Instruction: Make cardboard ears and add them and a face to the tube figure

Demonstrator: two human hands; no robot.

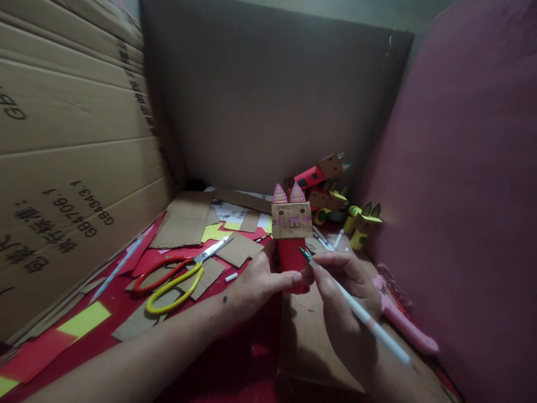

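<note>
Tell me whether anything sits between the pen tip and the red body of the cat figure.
Nothing visible does. The right hand holds the pen with its green tip right at the cat figure, on the upper edge of its red body, which the left hand grips from the side. The left thumb lies lower, clear of the tip.

Cardboard wall (75, 168) at left: printed upside down, the codes "GB4343.1" and "GB4706.1" with Chinese characters beside them, too inverted to read surely; "GB" near the upper left edge. Further small print along a fold, illegible.
</note>
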